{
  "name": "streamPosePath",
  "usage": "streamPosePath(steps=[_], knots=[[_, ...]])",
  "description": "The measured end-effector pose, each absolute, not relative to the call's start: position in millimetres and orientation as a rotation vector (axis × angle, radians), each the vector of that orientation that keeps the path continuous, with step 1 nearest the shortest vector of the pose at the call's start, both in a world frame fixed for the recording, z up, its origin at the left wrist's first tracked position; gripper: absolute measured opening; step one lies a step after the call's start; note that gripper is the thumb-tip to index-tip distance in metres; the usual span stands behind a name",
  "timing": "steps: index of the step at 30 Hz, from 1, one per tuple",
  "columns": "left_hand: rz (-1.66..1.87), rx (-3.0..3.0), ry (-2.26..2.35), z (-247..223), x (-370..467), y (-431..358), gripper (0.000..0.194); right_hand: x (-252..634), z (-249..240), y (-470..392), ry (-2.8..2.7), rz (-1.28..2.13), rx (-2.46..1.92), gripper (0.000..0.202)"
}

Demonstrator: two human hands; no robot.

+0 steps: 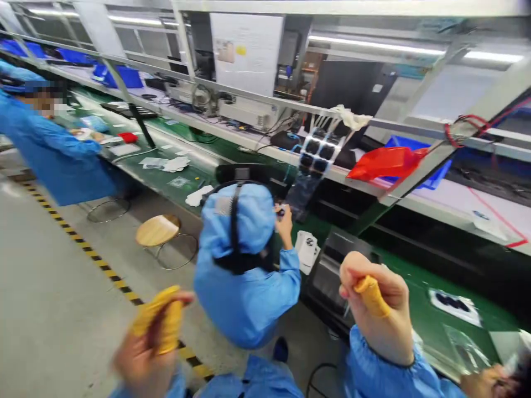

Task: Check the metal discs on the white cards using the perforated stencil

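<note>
In the head view, the left hand (pixel 145 348) is raised above the floor (pixel 53 309), its fingers bent close together in yellow finger cots (pixel 171 329); whether it pinches anything, I cannot tell. The right hand (pixel 388 331), curled before the green counter (pixel 425 320), wears another yellow cot (pixel 374 298); its grip is likewise unclear. Between them, a blue-smocked co-worker (pixel 244 293) faces the counter near a black box (pixel 332 271).

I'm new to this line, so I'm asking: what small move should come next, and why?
Perhaps lower the right hand toward the green bench: it is raised, a yellow finger cover is on it, and no part shows in its grip.
</note>
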State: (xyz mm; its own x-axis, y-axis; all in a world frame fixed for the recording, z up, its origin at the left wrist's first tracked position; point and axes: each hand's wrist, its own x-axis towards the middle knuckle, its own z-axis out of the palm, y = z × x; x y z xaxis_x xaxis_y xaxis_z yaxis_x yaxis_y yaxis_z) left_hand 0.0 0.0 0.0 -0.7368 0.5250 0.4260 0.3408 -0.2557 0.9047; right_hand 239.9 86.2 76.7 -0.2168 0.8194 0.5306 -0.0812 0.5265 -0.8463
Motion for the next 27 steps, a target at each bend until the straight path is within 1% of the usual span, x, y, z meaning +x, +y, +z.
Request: streamPosePath(steps=[1, 2, 3, 5, 7, 9, 11, 14, 17, 21, 24, 27], knots=[[2.184, 1.185, 1.673, 7.4, -14.5, -24.2, 0.014, 204.6, 70.1, 66.3, -1.554, 1.07, -0.574, 0.016], [2.126, 1.231, 1.498, 14.1, -27.4, -42.5, 0.016, 168.5, 63.3, 47.9, -1.544, 1.164, -0.52, 0.02], [2.021, 1.262, 1.331, 20.0, -40.3, -55.9, 0.019, 132.0, 56.5, 30.9, -1.543, 1.218, -0.492, 0.023], [1.935, 1.239, 1.173, 28.0, -71.8, -74.3, 0.025, 58.8, 43.7, 1.2, -1.523, 1.273, -0.473, 0.025], [1.939, 1.194, 1.204, 30.4, -114.2, -90.8, 0.022, -11.3, 32.9, -22.2, -1.492, 1.282, -0.465, 0.021], [2.002, 1.108, 1.33, 27.6, -163.2, -110.0, 0.016, -74.2, 24.0, -39.3, -1.512, 1.3, -0.433, 0.015], [2.053, 0.961, 1.4, 21.4, -210.6, -128.0, 0.015, -126.7, 15.7, -50.8, -1.591, 1.348, -0.384, 0.012], [2.108, 0.706, 1.354, 9.7, -269.5, -139.5, 0.014, -184.1, 2.7, -59.7, -1.707, 1.375, -0.332, 0.017], [2.147, 0.548, 1.359, -4.2, -314.5, -127.9, 0.015, -224.3, -12.1, -56.3, -1.847, 1.263, -0.28, 0.029], [2.071, 0.433, 1.308, -25.8, -366.5, -89.5, 0.017, -276.0, -37.4, -25.8, -1.913, 1.143, -0.318, 0.036], [2.068, 0.386, 1.22, -34.7, -410.8, -45.3, 0.02, -326.1, -60.1, 11.0, -1.897, 1.1, -0.347, 0.042], [2.113, 0.258, 1.131, -28.9, -459.6, 13.7, 0.02, -382.3, -76.8, 54.4, -1.874, 1.021, -0.365, 0.048]])
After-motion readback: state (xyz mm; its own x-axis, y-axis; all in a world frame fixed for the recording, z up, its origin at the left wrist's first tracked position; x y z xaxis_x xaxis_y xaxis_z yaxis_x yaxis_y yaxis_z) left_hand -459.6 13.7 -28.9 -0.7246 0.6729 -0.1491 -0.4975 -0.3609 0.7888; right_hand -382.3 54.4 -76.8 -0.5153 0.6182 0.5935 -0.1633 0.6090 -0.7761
